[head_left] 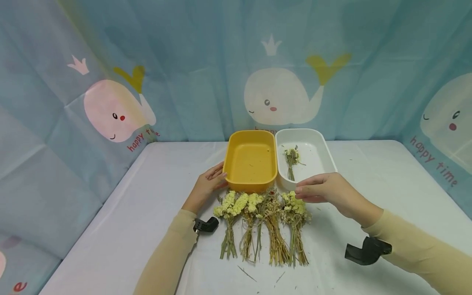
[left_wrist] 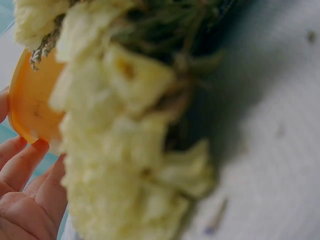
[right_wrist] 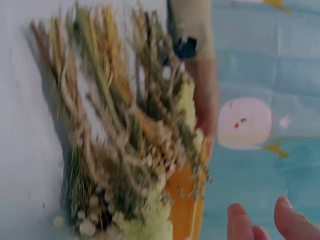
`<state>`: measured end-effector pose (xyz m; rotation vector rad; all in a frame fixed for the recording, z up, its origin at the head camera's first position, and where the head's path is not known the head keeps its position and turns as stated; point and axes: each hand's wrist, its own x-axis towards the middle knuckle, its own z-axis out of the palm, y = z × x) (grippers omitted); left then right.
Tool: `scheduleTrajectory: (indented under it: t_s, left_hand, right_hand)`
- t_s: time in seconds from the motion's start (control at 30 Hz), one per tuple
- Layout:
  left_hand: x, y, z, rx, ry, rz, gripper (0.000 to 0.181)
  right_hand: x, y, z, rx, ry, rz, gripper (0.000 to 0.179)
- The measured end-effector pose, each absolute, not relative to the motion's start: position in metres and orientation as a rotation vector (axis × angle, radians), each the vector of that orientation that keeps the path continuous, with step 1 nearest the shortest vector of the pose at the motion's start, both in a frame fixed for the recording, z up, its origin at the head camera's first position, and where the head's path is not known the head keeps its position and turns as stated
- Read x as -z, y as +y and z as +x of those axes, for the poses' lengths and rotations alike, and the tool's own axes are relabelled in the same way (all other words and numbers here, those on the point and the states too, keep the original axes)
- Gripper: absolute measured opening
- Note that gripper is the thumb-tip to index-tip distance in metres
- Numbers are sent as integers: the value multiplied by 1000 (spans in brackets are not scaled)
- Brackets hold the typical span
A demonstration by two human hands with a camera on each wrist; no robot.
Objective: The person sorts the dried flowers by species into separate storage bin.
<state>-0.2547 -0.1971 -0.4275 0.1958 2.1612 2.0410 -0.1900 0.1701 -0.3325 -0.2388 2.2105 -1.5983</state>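
My left hand [head_left: 209, 183] touches the front left corner of a yellow tray [head_left: 231, 158], fingers fairly straight along its side. In the left wrist view, fingertips [left_wrist: 37, 145] rest against the yellow wall. My right hand [head_left: 324, 190] hovers at the front of a white tray [head_left: 318, 137]; whether it touches the rim I cannot tell. Its thumb and fingers [right_wrist: 239, 220] stand apart with nothing visible between them. A small dried flower sprig [head_left: 292, 157] lies inside the white tray. Before the trays, several tied dried flower bunches [head_left: 276, 229] lie in a row, yellow heads toward the trays.
Both trays stand side by side on a white-covered table [head_left: 162, 176], near a blue whale-print curtain [head_left: 206, 82]. Loose stem bits [head_left: 247, 273] lie in front of the bunches. Black wrist mounts [head_left: 368, 250] sit on both forearms.
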Motion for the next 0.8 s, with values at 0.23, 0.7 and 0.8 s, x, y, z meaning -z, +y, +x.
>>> scheduleTrajectory:
  t_s: [0.23,0.7,0.8]
  left_hand:
    - [427,-197,-255,-2053,2142,181,62]
    - [424,-196,-254,-2034,2162,175,61]
    - [424,-196,-254,-2035,2155,182,61]
  right_hand:
    - [338,172,-173,1663,2105,-243,46]
    - [357,176,-151,1697,1992,-171,42]
    - [361,176,-148,1694,1975,-161,42]
